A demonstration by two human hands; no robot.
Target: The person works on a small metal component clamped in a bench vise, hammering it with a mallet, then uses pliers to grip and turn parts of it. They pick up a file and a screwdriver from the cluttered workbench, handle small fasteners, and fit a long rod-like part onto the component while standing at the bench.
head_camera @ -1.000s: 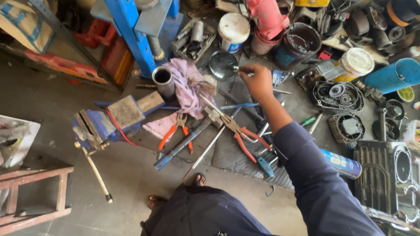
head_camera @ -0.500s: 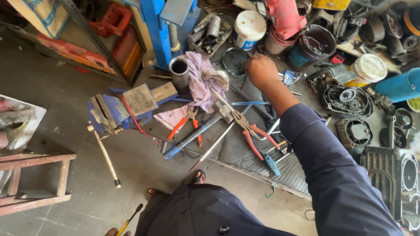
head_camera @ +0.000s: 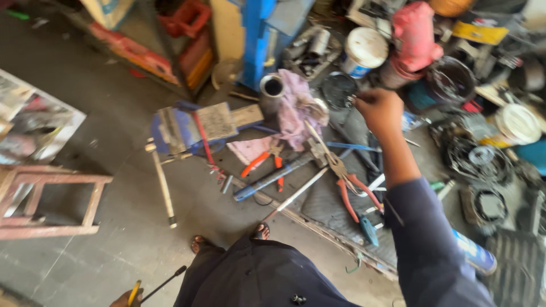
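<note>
My right hand [head_camera: 381, 111] is stretched out over a pile of tools, fingers closed, pinching what looks like a small metal piece beside a dark round pan [head_camera: 338, 91]; blur hides the detail. At the bottom edge, my left hand [head_camera: 121, 298] grips a yellow-handled screwdriver [head_camera: 162, 283] with a thin black shaft. Below the right arm lie red-handled pliers [head_camera: 348, 185] and orange-handled pliers [head_camera: 263, 161] on the floor. A pink rag [head_camera: 296, 108] is draped next to a short metal pipe [head_camera: 273, 86].
A blue bench vise [head_camera: 182, 129] with a long handle [head_camera: 162, 187] sits left of the tools. A reddish wooden frame [head_camera: 51, 204] stands at far left. White buckets [head_camera: 364, 51], engine parts [head_camera: 483, 170] and a spray can [head_camera: 473, 253] crowd the right side.
The view has swung left and down. My right hand stays raised over the tools near the round pan. My left hand with the screwdriver has come into view at the bottom.
</note>
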